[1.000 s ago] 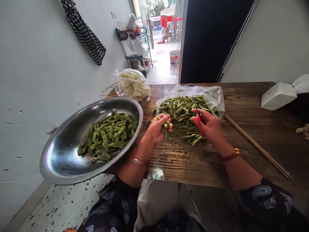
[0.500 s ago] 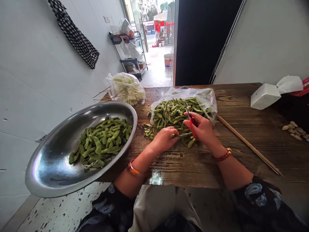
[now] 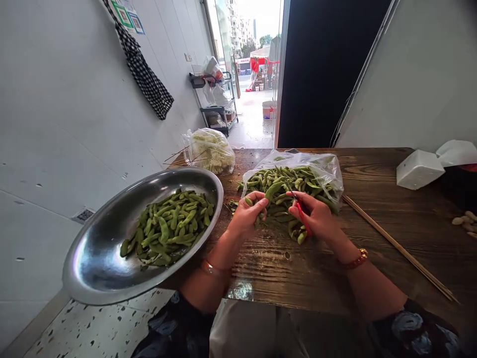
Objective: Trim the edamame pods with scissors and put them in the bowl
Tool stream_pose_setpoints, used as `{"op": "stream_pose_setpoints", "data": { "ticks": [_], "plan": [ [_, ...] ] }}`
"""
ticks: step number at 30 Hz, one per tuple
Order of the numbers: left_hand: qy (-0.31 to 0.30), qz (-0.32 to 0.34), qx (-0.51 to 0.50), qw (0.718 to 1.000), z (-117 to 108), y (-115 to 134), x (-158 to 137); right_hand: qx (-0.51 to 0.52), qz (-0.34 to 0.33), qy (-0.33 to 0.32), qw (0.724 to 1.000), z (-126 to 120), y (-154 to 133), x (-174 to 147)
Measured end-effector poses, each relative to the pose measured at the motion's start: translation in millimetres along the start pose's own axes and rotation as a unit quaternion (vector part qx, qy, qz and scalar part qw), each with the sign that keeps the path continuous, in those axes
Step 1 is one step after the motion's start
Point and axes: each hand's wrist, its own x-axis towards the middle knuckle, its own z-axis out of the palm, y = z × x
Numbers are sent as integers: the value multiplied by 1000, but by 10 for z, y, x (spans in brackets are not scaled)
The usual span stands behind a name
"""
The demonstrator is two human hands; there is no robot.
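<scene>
My left hand (image 3: 249, 215) is closed around green edamame pods (image 3: 274, 190), one of them sticking up past the fingertips toward the right. My right hand (image 3: 316, 216) grips red-handled scissors (image 3: 303, 216), their blades pointing up and left, close to the held pod. Behind both hands, a heap of edamame (image 3: 294, 176) spills from a clear plastic bag (image 3: 330, 166) on the wooden table. To my left, a wide steel basin (image 3: 100, 258) is tilted and holds a pile of edamame pods (image 3: 171, 223).
A plastic bag of cauliflower (image 3: 212, 150) lies at the table's back left, with thin sticks beside it. Bamboo skewers (image 3: 400, 248) lie diagonally on the right. A white tissue pack (image 3: 420, 169) and peanuts (image 3: 467, 221) are farther right. A cart (image 3: 216, 102) stands by the doorway.
My left hand has risen from the table and now shows a pod upright in its fingers. The scissors remain in my right hand. The whole view has shifted slightly.
</scene>
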Motion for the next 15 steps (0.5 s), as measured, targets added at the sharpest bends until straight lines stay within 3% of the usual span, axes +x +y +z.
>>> {"op": "stream_pose_setpoints", "data": {
  "ticks": [7,15],
  "plan": [
    [-21,13,18,1000,39,-17,-22,-19,-5,-8,1000,10,39,7],
    [-76,37,159,984,60,-8,-60,-21,-17,2,1000,31,39,-12]
  ]
}}
